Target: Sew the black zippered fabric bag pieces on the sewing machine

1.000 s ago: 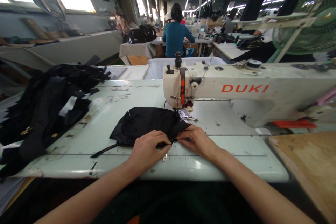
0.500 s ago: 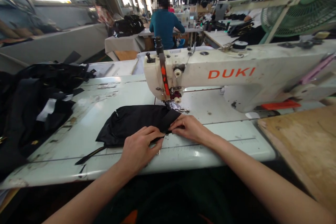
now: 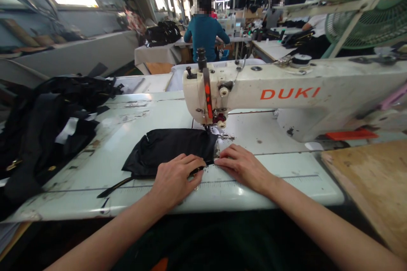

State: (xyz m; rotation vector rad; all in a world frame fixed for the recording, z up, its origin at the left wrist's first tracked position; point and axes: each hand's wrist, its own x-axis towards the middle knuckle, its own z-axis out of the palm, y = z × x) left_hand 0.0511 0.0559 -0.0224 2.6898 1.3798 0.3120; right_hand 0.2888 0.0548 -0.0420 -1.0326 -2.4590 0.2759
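A black fabric piece (image 3: 171, 146), layered and with a strip trailing from its left end, lies flat on the sewing machine table. Its far right corner is at the needle and presser foot (image 3: 208, 129) of the sewing machine (image 3: 248, 89). My left hand (image 3: 178, 180) is closed on the near edge of the fabric, thumb below and fingers over the top. Gold-coloured metal shows faintly under those fingers. At the near right corner, my right hand (image 3: 244, 167) has its fingertips pinched together against the fabric edge; the exact grip is partly hidden.
A heap of black pieces with white tags (image 3: 66, 131) covers the table's left side. A ruler strip (image 3: 254, 181) runs along the front edge. To the right is a wooden board (image 3: 372, 186). A green fan (image 3: 359, 21) and a person in a teal top (image 3: 205, 34) are beyond.
My right hand has shifted slightly off the fabric's right end, and that end now shows a straight edge. The left hand keeps its hold. The camera view has turned slightly left.
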